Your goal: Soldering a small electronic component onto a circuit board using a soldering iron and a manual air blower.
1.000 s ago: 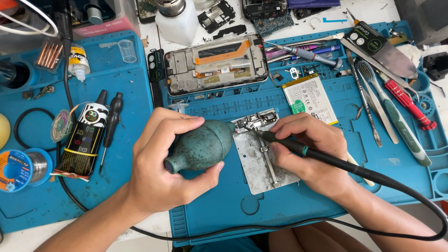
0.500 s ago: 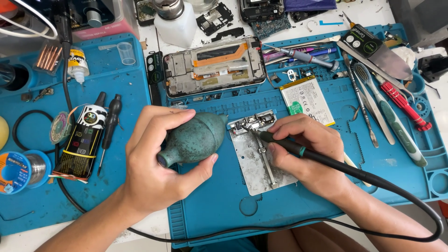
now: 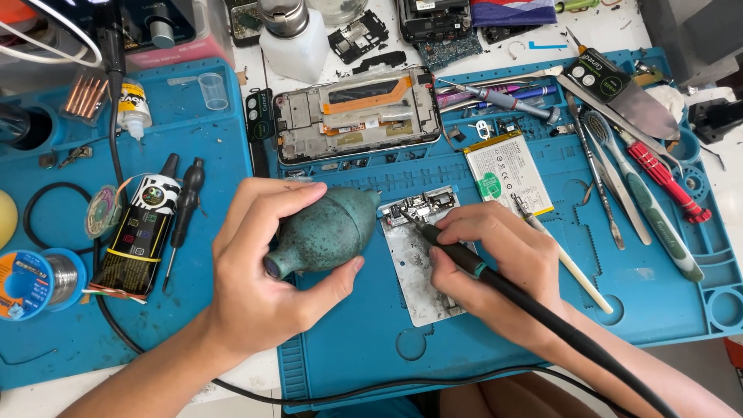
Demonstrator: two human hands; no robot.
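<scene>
Gripping a green rubber dust blower (image 3: pixel 329 232) at the middle of the frame, your left hand (image 3: pixel 267 275) has its fingers wrapped over the bulb and the thumb pressed under it, with the nozzle end pointing left toward your palm. Your right hand (image 3: pixel 495 259), just right of centre, pinches a black soldering iron (image 3: pixel 457 251) like a pen, fingers pressed together around its grip; its tip rests on the small circuit board (image 3: pixel 418 207) at the top of a grey metal plate (image 3: pixel 418 271). That plate lies on the blue silicone repair mat (image 3: pixel 542 340) covering the table. The iron's black cable (image 3: pixel 588 352) runs off toward the lower right corner. Above the plate sits an opened phone frame (image 3: pixel 356 114), and to its right a white phone battery (image 3: pixel 507 172). Tweezers and a red-handled tool (image 3: pixel 662 179) lie along the right side. On the left, a black glue tube (image 3: pixel 143 232) lies beside a solder spool (image 3: pixel 35 282).
</scene>
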